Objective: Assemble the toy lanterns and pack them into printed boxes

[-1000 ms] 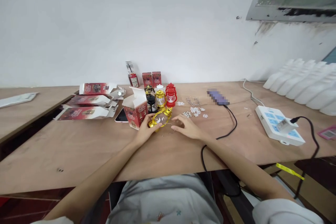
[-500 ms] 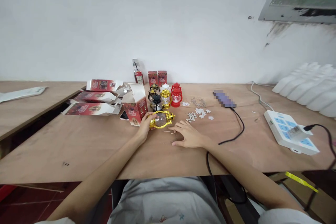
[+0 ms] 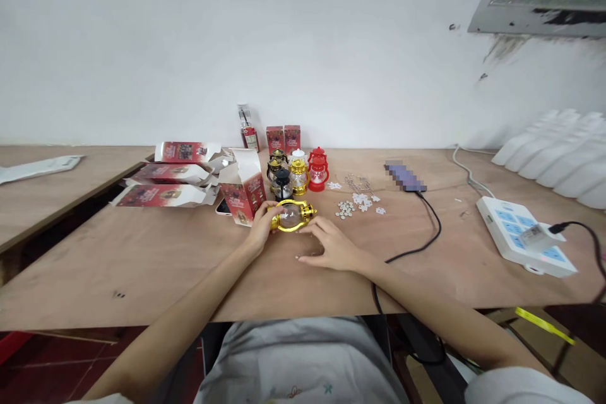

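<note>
My left hand (image 3: pixel 260 227) is wrapped round the base of a small gold lantern (image 3: pixel 290 216) with a clear middle. The lantern lies on its side, its top pointing right. Just right of it and nearer to me, my right hand (image 3: pixel 334 247) hovers low over the table with fingers and thumb apart. The fingertips are close below the lantern's top; I cannot tell whether they touch it. Tiny thin pieces lie in the gap of that hand, too small and blurred to name.
Behind stand small lanterns in gold (image 3: pixel 298 178), red (image 3: pixel 318 174), black (image 3: pixel 283 185) and white. An open red box (image 3: pixel 243 196) stands left, flattened boxes (image 3: pixel 161 196) beyond it. Right lie button cells (image 3: pixel 345 209), white tags (image 3: pixel 362 201), a phone (image 3: pixel 405 177) and a power strip (image 3: pixel 524 235).
My right hand has shifted a little to the left, its fingers now nearer the lantern and its thumb over the thin pieces. The left hand and gold lantern have barely moved.
</note>
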Demonstrator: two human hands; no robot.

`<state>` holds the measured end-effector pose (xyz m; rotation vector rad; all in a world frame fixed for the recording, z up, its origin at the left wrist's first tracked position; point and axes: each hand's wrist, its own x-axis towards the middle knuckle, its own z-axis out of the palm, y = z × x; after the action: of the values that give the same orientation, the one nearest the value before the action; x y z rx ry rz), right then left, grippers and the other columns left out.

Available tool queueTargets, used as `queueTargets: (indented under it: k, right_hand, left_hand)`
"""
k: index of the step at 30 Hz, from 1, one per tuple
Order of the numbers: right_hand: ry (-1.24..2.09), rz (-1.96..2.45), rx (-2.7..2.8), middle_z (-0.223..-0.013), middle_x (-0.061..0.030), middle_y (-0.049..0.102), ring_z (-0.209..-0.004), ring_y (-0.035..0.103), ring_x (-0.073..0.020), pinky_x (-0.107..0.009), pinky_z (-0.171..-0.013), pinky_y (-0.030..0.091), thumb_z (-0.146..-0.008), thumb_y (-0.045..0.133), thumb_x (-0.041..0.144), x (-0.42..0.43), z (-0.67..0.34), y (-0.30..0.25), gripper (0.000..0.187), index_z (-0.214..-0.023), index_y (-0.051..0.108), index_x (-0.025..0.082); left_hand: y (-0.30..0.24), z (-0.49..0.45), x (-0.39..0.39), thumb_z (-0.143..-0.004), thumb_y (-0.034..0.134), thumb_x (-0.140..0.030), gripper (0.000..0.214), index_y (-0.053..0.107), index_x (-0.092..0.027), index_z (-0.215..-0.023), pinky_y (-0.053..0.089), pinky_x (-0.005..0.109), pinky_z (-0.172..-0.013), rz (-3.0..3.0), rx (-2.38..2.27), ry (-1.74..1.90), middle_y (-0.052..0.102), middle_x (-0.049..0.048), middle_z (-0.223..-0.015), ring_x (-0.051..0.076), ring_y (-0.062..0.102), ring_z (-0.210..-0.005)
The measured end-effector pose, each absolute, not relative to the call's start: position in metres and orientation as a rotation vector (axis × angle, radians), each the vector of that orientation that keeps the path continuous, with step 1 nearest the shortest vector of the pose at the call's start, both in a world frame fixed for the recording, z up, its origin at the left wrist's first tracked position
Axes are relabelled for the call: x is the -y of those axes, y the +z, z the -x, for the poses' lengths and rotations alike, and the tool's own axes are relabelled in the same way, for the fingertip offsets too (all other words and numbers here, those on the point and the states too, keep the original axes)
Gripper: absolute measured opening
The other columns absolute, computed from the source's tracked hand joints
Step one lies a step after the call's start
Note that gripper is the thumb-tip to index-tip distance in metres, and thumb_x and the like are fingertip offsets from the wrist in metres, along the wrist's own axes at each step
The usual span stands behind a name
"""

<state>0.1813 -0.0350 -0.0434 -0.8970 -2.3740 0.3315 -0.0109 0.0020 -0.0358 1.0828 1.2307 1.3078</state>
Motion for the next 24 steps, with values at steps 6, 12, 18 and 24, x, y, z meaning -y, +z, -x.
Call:
queueTargets:
  k: [6,12,18,24]
  right_hand:
    - [0.256,0.929,2.067,-0.105,-0.0092,0.059,-0.101,0.056,-0.0257,-0.043,-0.089,0.044,-0.077,0.064,0.043,0.019,-0.200,-0.041,0.045,-0.116,0.051,0.023]
    - [0.271,0.871,2.100,-0.116,-0.0091,0.061,-0.108,0.057,-0.0260,-0.045,-0.095,0.043,-0.078,0.063,0.042,0.012,-0.206,-0.046,0.047,-0.121,0.052,0.025]
    - [0.320,0.841,2.052,-0.118,-0.0086,0.062,-0.109,0.058,-0.0253,-0.044,-0.097,0.044,-0.075,0.068,0.040,0.011,-0.205,-0.047,0.051,-0.121,0.054,0.025]
    - [0.163,0.854,2.143,-0.118,-0.0115,0.061,-0.110,0.058,-0.0241,-0.043,-0.095,0.047,-0.080,0.063,0.041,0.012,-0.204,-0.048,0.052,-0.126,0.048,0.021]
  left_hand:
    - [-0.031,0.011,0.001,-0.056,0.064,-0.041,0.032,0.055,-0.018,-0.077,0.032,0.018,-0.039,-1.072,-1.217,1.251,0.059,-0.0020,-0.064,0.012,0.050,-0.051]
    - [-0.026,0.010,0.004,-0.056,0.062,-0.042,0.028,0.057,-0.017,-0.069,0.032,0.019,-0.039,-1.051,-1.193,1.208,0.057,-0.0021,-0.059,0.011,0.048,-0.048]
    - [-0.025,0.010,0.004,-0.056,0.061,-0.042,0.029,0.058,-0.016,-0.068,0.032,0.019,-0.039,-1.017,-1.180,1.183,0.060,-0.0006,-0.062,0.011,0.048,-0.048]
    - [-0.025,0.011,0.004,-0.053,0.065,-0.040,0.029,0.057,-0.016,-0.065,0.031,0.018,-0.039,-0.968,-1.170,1.182,0.059,-0.0021,-0.058,0.011,0.049,-0.049]
